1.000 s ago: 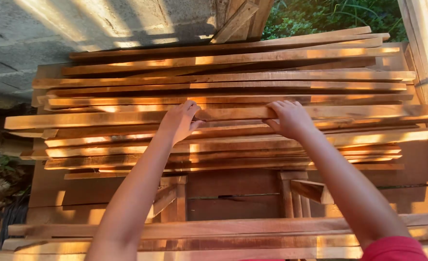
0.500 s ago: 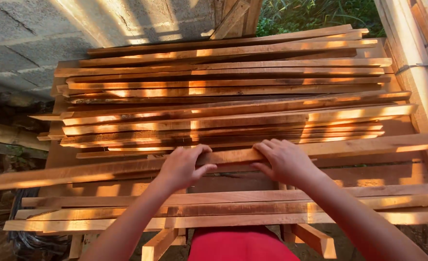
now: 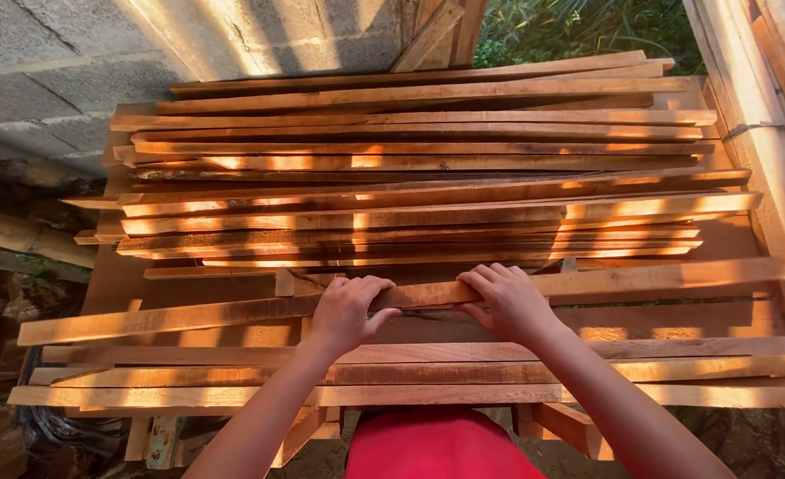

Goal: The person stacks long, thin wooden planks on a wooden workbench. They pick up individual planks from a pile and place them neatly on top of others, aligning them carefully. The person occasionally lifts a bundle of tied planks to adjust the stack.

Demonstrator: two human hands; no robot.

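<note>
The left hand and the right hand both grip one long wooden slat, with the fingers curled over its far edge and closed around it, the two hands a little apart near its middle. This slat lies slightly tilted, just in front of the big stack of slats, between it and three more slats nearer to the person. Behind the stack stands a grey block wall.

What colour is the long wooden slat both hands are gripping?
Reddish-orange brown, with bright sunlit patches: the long wooden slat under the left hand and right hand, head view.
</note>
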